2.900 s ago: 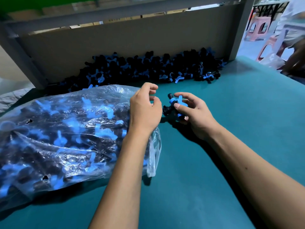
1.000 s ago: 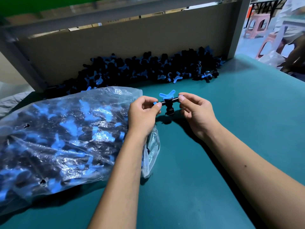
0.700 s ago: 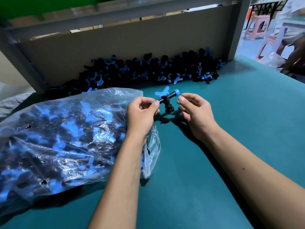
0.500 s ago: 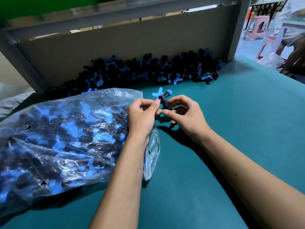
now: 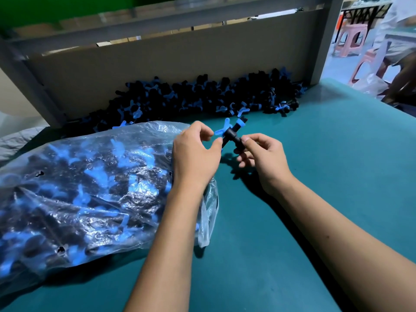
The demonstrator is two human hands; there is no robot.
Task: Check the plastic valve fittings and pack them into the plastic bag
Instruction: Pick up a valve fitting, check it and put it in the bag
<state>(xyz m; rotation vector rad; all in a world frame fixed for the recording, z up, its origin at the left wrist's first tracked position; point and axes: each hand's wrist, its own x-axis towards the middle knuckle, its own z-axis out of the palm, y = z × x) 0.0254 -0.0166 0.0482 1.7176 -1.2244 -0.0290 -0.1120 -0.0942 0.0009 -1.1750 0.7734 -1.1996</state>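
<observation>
While the fitting (image 5: 233,134) is held clear of the table (image 5: 337,176) between both hands, the check is best done by turning it slowly so that each port and the handle pass in front of the eyes in turn. The right hand (image 5: 265,158) has its grip clamped on the short black side stub, thumb and forefinger pinching it from either side; the left hand (image 5: 195,154) pinches the lower end of the black body with thumb tip and forefinger, its other fingers curled loosely above. A light pinch at the ends probably serves best, since it leaves the middle of the part uncovered for viewing. Points likely worth checking are that the handle is seated and the blue end ring is present; whether they are sound cannot be told at this size.

As to appearance, the fitting is a small black T-shaped body with a pale blue butterfly handle rising just above the left grip and a blue ring at the far end, tilted away from the person.

Just left of the left grip, and partly under that wrist, lies the plastic bag (image 5: 90,188), clear, crinkled and already well filled with similar black and blue pieces; its mouth faces the hands, so a passed piece should need only a short move leftward. Beyond both grips, well apart, the unpacked pile (image 5: 202,97) lies along a grey back panel (image 5: 157,64).
</observation>
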